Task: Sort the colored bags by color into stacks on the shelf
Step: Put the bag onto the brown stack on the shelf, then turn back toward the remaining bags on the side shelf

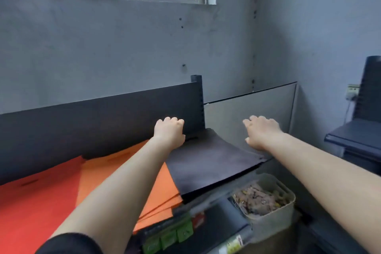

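Shelf (237, 177) edge under black bags (206, 156), both hands' fingertips seemingly hidden.

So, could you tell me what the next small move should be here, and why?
Probably press both hands down to flatten the dark bag: left hand and right hand sit at its far corners, and it already lies beside the orange stack.

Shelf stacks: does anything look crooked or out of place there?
Yes. The dark bag lies skewed, its near corner overlapping the orange stack, and its right edge hangs past the shelf's end. The red stack looks flat.
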### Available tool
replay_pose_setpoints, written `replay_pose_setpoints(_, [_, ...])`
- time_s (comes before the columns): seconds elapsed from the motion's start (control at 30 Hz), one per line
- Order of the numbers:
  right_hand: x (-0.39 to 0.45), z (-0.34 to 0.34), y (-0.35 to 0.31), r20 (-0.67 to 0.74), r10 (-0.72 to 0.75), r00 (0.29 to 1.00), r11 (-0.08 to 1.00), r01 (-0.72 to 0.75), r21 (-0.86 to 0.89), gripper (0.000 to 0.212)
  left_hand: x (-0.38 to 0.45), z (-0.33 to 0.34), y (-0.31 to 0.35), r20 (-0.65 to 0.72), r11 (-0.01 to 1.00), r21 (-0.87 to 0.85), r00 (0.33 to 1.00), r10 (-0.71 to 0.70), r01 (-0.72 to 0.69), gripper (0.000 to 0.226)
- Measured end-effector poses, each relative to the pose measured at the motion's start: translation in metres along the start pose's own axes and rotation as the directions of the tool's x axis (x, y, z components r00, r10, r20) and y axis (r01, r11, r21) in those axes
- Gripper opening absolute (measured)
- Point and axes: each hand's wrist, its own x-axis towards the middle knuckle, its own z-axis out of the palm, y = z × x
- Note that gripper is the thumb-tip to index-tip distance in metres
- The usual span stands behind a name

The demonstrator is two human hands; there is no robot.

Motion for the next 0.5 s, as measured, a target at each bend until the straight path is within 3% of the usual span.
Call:
replay_pose_setpoints(0.27, [-0.036,0.029,0.178,0.046,0.183,0.982,0.981,-0.179,-0.077,0.04,0.071,-0.032,0.196,-0.08,0.974,-0.07,0.975,0.209,-0.215,0.039])
replay_pose_setpoints(0.5, [-0.084,0.068,0.31,0.131,0.32,0.938,0.928,-0.283,-0.242,0.04,0.09,-0.041,0.37,-0.182,0.887,-0.157,0.896,0.406,-0.434,0.038])
